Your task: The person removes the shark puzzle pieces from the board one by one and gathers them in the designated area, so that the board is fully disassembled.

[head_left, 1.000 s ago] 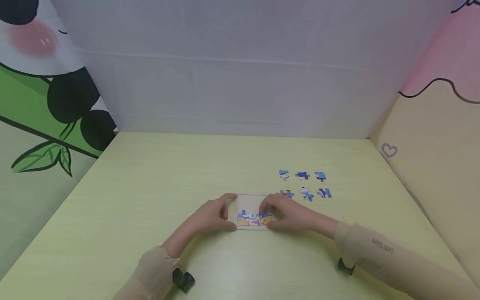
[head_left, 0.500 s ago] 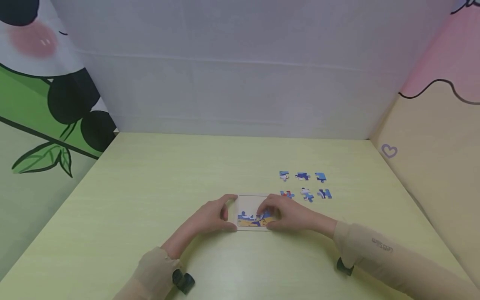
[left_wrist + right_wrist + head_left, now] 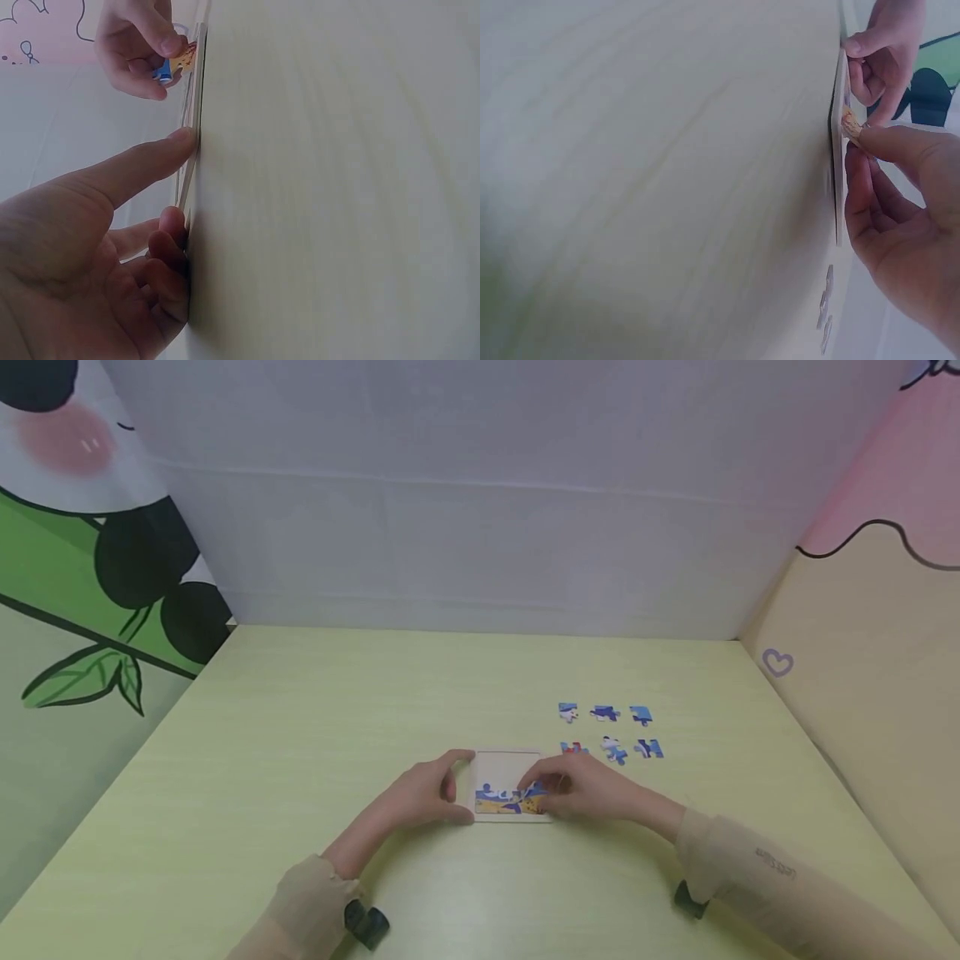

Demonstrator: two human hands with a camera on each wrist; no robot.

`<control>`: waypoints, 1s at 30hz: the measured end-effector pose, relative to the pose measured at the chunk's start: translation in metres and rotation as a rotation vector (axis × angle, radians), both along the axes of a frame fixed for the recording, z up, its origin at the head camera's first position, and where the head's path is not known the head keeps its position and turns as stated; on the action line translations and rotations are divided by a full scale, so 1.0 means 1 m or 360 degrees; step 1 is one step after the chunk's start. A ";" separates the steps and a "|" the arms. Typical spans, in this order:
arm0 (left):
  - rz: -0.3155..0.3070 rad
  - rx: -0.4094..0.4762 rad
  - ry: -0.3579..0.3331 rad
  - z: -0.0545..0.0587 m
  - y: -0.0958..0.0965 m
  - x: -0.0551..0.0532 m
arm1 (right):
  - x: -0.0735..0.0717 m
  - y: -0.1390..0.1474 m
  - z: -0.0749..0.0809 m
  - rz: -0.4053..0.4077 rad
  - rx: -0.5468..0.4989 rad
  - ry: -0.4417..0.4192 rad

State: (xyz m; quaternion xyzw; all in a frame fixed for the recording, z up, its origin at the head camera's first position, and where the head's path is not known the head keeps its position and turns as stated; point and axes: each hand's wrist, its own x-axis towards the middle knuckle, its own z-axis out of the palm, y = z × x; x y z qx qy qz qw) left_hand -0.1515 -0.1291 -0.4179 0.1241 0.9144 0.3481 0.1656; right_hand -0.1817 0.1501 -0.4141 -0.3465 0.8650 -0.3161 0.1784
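A small white puzzle board (image 3: 504, 765) lies flat on the table. Joined puzzle pieces (image 3: 487, 803) in blue, white and yellow fill its lower part, while its upper part shows bare. At the left side my left hand (image 3: 426, 792) holds the board, thumb and index finger set on its two left corners. Over the lower right of the board, my right hand (image 3: 588, 785) pinches an orange-and-blue puzzle piece (image 3: 182, 61) between thumb and fingers. In the right wrist view that puzzle piece (image 3: 851, 122) is tilted up against the board; my fingers cover part of it.
Loose puzzle pieces (image 3: 604, 713) lie in two rows beyond my right hand, which partly covers the red-marked one (image 3: 574, 747). The yellowish table (image 3: 315, 710) ends at a pale back wall (image 3: 480, 552), with painted panels left and right.
My right hand has shifted slightly right, its thumb coming off the board's lower right edge onto the puzzle piece. My left hand and the loose pieces stay in place.
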 end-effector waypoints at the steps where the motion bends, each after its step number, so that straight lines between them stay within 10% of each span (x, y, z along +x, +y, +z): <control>1: 0.0000 0.0002 -0.0003 0.000 0.000 0.000 | 0.000 0.001 0.000 -0.0003 -0.0013 0.0005; 15: 0.0001 0.0003 0.0000 -0.003 0.000 0.000 | 0.003 0.042 0.001 -0.0228 -0.0116 0.0017; 30: 0.0026 0.0002 -0.0018 -0.003 0.000 0.000 | 0.002 0.119 -0.002 -0.0198 -0.0037 -0.0053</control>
